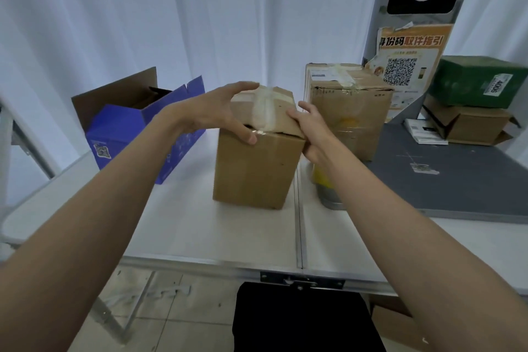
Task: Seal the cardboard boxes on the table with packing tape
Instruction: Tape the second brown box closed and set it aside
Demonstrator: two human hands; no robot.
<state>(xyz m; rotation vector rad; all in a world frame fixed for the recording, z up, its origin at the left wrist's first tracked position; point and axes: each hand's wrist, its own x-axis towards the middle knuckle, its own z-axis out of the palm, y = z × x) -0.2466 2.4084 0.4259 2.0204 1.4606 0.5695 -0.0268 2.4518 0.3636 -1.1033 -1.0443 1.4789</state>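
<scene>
While taped, both hands [220, 110] hold box [257, 163].

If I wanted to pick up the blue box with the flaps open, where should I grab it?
Probably by its two long side walls, low down, one hand on each. The blue box sits tilted on the white table with its top flaps standing open, and these would likely bend if pulled. Come from the front left, since the brown box stands close on its right.
</scene>
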